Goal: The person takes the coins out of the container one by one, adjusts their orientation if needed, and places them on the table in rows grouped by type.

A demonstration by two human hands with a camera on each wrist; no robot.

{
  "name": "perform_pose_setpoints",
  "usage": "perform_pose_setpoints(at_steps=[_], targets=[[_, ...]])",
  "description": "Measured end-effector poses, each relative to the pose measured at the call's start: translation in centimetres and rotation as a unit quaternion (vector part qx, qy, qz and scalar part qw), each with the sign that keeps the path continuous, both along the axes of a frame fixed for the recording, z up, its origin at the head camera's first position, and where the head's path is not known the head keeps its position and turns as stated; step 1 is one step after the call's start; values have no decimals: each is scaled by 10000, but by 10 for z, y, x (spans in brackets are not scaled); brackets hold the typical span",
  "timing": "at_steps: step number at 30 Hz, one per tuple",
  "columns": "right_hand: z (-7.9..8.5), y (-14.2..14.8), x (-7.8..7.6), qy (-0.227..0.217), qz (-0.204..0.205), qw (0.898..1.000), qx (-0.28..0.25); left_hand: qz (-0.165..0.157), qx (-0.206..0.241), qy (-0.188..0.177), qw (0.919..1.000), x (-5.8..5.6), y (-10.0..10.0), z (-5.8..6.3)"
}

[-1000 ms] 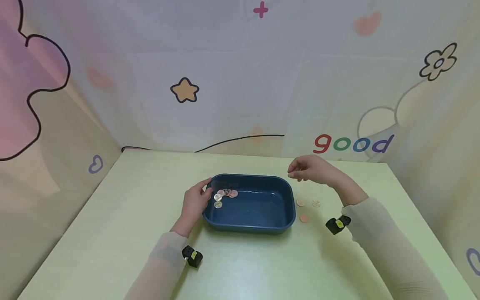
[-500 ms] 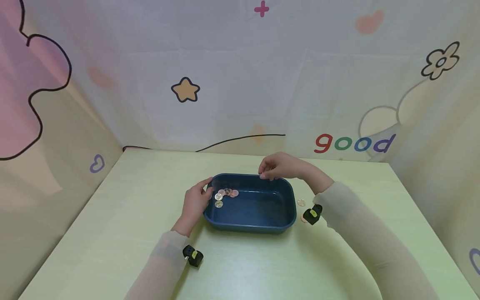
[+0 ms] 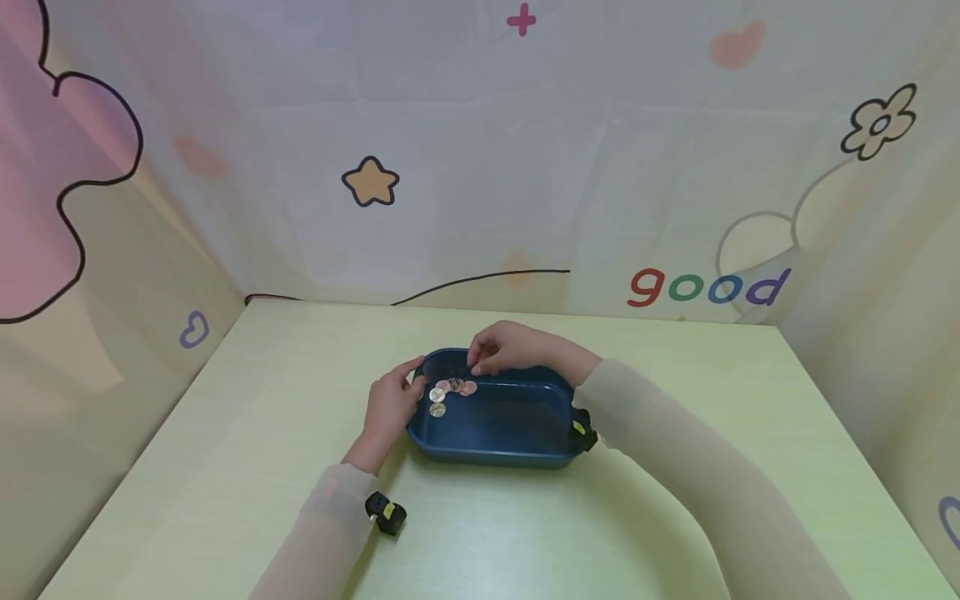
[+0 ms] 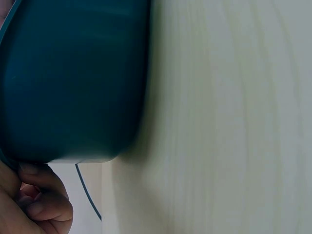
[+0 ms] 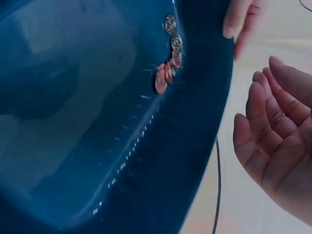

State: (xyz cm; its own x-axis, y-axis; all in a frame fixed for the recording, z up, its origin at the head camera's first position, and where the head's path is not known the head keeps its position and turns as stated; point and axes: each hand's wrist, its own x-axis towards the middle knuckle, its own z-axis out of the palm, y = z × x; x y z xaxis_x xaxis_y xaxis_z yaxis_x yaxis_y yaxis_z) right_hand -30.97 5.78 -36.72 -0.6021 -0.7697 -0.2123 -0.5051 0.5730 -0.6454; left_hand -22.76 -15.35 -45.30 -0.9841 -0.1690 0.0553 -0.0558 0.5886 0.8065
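A dark blue plastic box (image 3: pixel 480 429) with rounded corners sits on the table. My left hand (image 3: pixel 392 407) holds its left end, the thumb over the rim; in the left wrist view the fingers (image 4: pixel 48 202) curl outside the wall. Several silver and copper-coloured coins (image 3: pixel 438 409) lie inside at the left end. Over the far rim, just right of them, is my right hand (image 3: pixel 504 346), its fingertips pointing down. The right wrist view has its fingers (image 5: pixel 265 131) bent, thumb tip close to a fingertip; no coin shows there, and I cannot tell whether it pinches one.
The pale wooden table (image 3: pixel 480 533) extends around the box on every side. A printed cloth backdrop (image 3: pixel 480 183) rises behind its far edge and along both sides. Each wrist carries a small black camera (image 3: pixel 386 513). My right sleeve (image 3: pixel 660 425) crosses the table right of the box.
My right hand has moved left from beyond the box's right end to above its far left part, dropping lower. Its sleeve now hides the loose coins on the table. The left hand stays put.
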Motion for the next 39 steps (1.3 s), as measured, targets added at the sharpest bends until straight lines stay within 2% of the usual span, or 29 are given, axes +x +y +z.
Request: perform_pose_setpoints(at_steps=[11, 16, 27, 39], targets=[[-21, -30, -2, -383, 412, 9981, 238, 16, -19, -69, 10000, 0, 0, 1], [-30, -41, -4, -414, 526, 9969, 418, -15, -41, -76, 10000, 0, -1, 1], [-49, -53, -9, -302, 674, 9947, 710, -44, -139, 43, 9999, -1, -2, -1], [-65, -62, -13, 12, 698, 9948, 736, 4, -208, 162, 9997, -2, -2, -2]])
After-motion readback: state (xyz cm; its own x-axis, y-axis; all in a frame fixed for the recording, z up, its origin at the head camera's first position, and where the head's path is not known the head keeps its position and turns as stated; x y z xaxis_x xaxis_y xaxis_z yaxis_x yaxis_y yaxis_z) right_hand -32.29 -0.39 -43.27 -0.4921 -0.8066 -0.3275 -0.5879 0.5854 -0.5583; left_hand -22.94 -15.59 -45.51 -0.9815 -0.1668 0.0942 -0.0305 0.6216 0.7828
